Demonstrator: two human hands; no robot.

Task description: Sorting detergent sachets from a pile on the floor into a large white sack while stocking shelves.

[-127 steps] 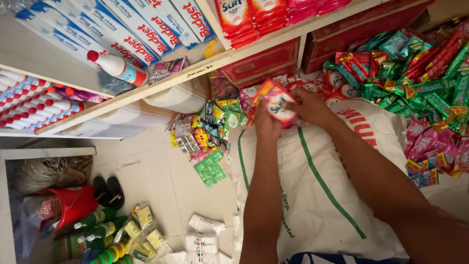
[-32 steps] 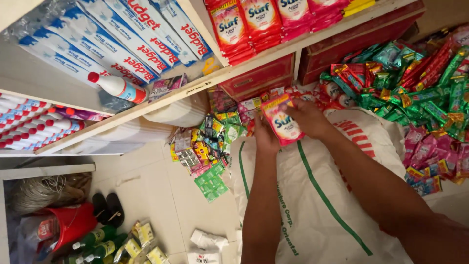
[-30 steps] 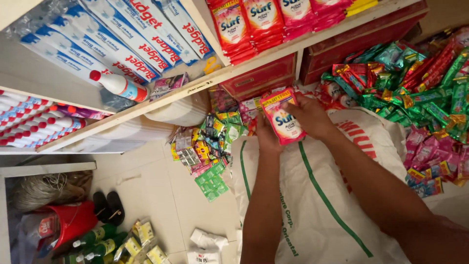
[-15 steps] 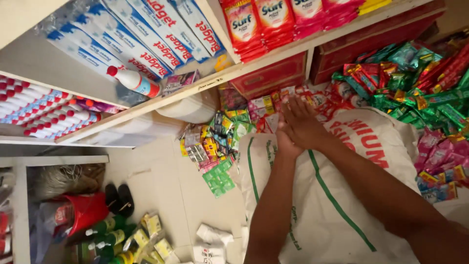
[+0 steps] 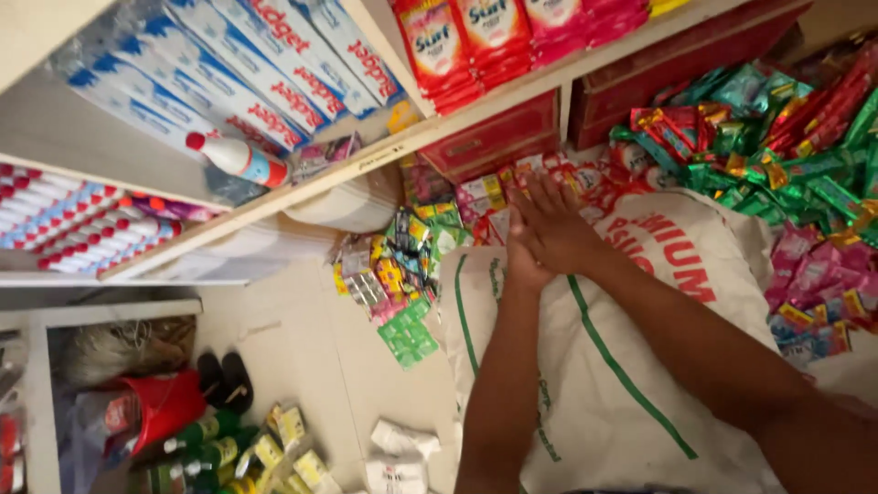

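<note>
Up at the far end of the white sack (image 5: 585,384), my right hand (image 5: 556,229) lay flat, fingers (image 5: 540,197) spread and gripping nothing, pressed on the red sachets (image 5: 549,178) piled under the wooden shelf (image 5: 402,146). My left hand (image 5: 521,265) was tucked mostly under it, so I couldn't tell its grip. Green sachets (image 5: 407,334) hung just off the sack's left edge.

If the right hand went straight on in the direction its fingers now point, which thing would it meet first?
The right hand points up toward the shelf. It would probably first meet the small red and white sachets heaped at its fingertips, then the red box behind them; depth is unclear.
</note>
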